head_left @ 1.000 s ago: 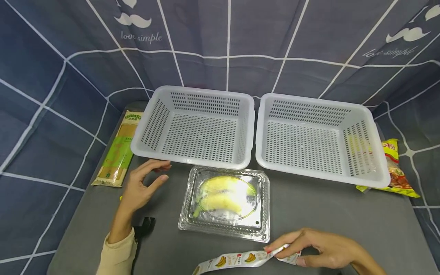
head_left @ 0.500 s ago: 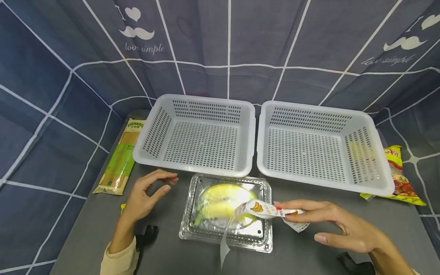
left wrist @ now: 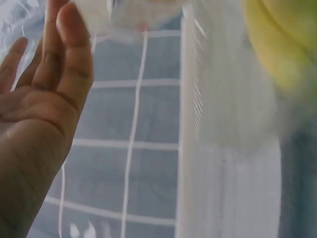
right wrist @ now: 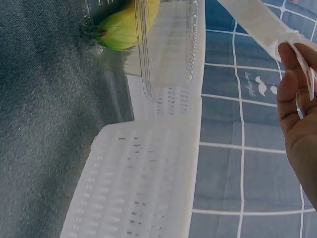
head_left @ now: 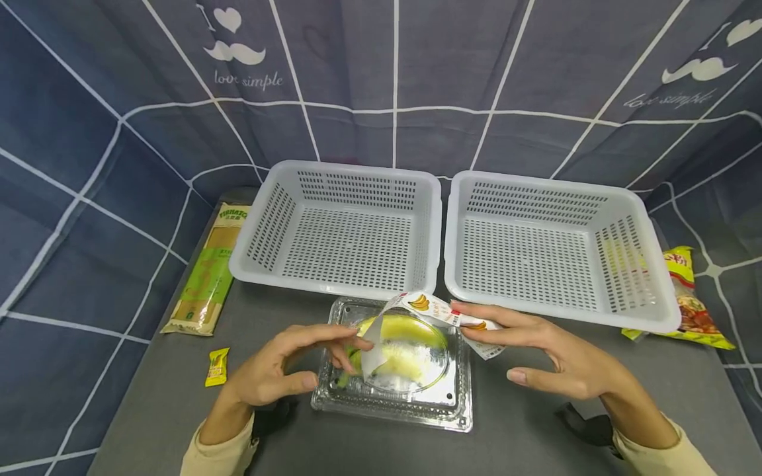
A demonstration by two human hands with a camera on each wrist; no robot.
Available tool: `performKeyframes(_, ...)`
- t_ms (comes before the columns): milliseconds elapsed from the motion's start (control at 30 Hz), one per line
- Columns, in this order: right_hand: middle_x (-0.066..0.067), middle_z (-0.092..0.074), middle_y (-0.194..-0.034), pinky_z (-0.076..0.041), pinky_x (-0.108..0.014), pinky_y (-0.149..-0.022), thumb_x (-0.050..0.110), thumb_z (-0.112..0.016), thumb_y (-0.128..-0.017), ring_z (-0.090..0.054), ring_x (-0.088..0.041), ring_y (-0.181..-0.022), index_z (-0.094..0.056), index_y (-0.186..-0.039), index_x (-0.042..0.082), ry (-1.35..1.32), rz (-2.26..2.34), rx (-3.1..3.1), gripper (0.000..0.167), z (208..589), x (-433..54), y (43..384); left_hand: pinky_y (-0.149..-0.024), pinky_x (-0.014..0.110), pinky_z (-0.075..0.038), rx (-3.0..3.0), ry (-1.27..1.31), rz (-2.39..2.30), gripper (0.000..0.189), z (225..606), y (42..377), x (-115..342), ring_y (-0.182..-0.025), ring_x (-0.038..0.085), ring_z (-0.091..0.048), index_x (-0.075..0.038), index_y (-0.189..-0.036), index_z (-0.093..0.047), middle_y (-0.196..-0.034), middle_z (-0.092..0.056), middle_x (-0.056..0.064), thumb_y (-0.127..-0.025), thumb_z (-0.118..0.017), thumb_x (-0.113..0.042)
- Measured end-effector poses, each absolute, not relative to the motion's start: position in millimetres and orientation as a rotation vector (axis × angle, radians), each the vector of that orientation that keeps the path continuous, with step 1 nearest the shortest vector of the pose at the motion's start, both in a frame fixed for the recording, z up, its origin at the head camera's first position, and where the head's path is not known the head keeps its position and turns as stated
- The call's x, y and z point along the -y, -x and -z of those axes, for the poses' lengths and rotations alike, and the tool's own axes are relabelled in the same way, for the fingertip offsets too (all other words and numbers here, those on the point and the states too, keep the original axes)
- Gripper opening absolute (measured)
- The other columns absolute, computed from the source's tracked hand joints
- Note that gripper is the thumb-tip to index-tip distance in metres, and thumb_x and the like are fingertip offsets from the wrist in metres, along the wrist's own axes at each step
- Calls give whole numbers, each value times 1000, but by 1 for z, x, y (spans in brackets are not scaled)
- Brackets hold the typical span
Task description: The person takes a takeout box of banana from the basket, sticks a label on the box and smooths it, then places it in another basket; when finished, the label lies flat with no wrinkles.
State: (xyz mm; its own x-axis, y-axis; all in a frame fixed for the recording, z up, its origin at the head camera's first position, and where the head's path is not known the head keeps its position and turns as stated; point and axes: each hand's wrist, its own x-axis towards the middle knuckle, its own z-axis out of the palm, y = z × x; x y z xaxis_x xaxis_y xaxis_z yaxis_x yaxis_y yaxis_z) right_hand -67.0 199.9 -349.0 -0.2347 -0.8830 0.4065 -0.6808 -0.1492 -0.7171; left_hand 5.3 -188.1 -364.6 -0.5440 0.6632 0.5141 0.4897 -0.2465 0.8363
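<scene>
A clear plastic clamshell box (head_left: pixel 411 411) lies on the grey table with bananas (right wrist: pixel 115 30) inside. Over it, my right hand (head_left: pixel 559 354) pinches a strip of white labels (head_left: pixel 437 309) printed with bananas, between index and middle fingers, the thumb apart below. The strip arches leftward and its pale free end (head_left: pixel 374 350) hangs above the box lid. From the left, my left hand (head_left: pixel 280 363) reaches over the box's edge, fingers loosely bent and thumb apart; a fingertip overlaps the strip's end in the head view. In the left wrist view those fingers (left wrist: pixel 74 59) are not closed on anything.
Two white perforated baskets (head_left: pixel 333 285) (head_left: pixel 553 317) stand side by side behind the box. A noodle packet (head_left: pixel 202 284) and a small yellow sachet (head_left: pixel 217 367) lie at the left. Behind the right basket's side is a yellow-red bag (head_left: pixel 693 307). A tiled-pattern curtain (head_left: pixel 393 73) surrounds the table.
My right hand has lifted the label strip from the table's front to above the box. My left hand has moved right to the strip's free end, uncovering the yellow sachet.
</scene>
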Motion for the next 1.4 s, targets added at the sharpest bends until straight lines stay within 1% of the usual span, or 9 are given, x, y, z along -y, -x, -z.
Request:
performKeyframes(167,-26,-25,-157,-21,-30,-120,0,-59,-83,-22,-33,-149,-40,-146,-6,1794,1276,-1870,66,349,-191,68,-84,39,-55,-1857,-1298,-1820,70,360,-3,169,-110,26,-63,6,-154,-11,-153,-36,22,-103,-50,-22)
performKeyframes(300,-25,-22,-159,-20,-33,-121,1,-59,-84,-20,-33,-149,-38,-147,-4,1798,1259,-1837,68,348,-188,67,-84,38,-54,-1974,-1190,-1771,74,361,2,161,-111,26,-62,3,-155,-9,-143,-48,22,-100,-55,-12)
performKeyframes(433,-27,-21,-158,-19,-33,-121,2,-59,-84,-20,-34,-149,-40,-146,-4,1797,1258,-1832,65,348,-188,64,-84,38,-54,-2054,-1139,-1713,74,363,6,154,-105,28,-61,-2,-156,-14,-130,-57,20,-98,-58,-10)
performKeyframes(533,-29,-20,-158,-18,-32,-121,4,-58,-85,-19,-35,-149,-44,-144,-4,1806,1267,-1843,62,348,-185,62,-85,37,-54,-2115,-1127,-1700,70,363,8,152,-103,28,-60,-4,-156,-19,-128,-58,18,-99,-58,-18)
performKeyframes(767,-33,-8,-159,-27,-32,-118,4,-56,-81,-16,-35,-150,-44,-144,-3,1700,1339,-1808,64,350,-181,62,-88,35,-52,-2152,-1252,-1766,65,359,15,154,-105,27,-60,3,-152,-26,-124,-62,19,-101,-54,-24)
performKeyframes(1067,-24,-19,-160,-25,-33,-118,-5,-48,-82,-19,-29,-150,-41,-145,-5,1597,1502,-1571,64,368,-176,73,-88,38,-53,-2149,-1153,-1756,65,357,19,157,-108,32,-61,-1,-154,-25,-124,-60,21,-99,-56,-18)
performKeyframes(1233,-23,-20,-160,-20,-31,-120,-4,-44,-83,-18,-27,-150,-36,-146,-10,1550,1577,-1480,64,370,-175,78,-76,33,-50,-2356,-1186,-1813,49,357,14,159,-88,18,-53,-1,-143,-46,-103,-52,11,-99,-58,-21)
performKeyframes(1300,-23,-21,-160,-20,-30,-120,-4,-45,-83,-18,-27,-150,-35,-146,-10,1537,1582,-1475,64,370,-175,78,-73,31,-46,-2434,-1236,-1799,43,356,12,159,-87,14,-48,-4,-136,-54,-108,-50,11,-100,-57,-27)
performKeyframes(1400,-23,-21,-160,-21,-30,-120,-4,-45,-84,-19,-27,-150,-34,-146,-11,1524,1587,-1461,63,369,-174,79,-78,29,-45,-2455,-1336,-1704,42,354,10,158,-95,15,-49,-7,-136,-56,-135,-44,18,-99,-59,-26)
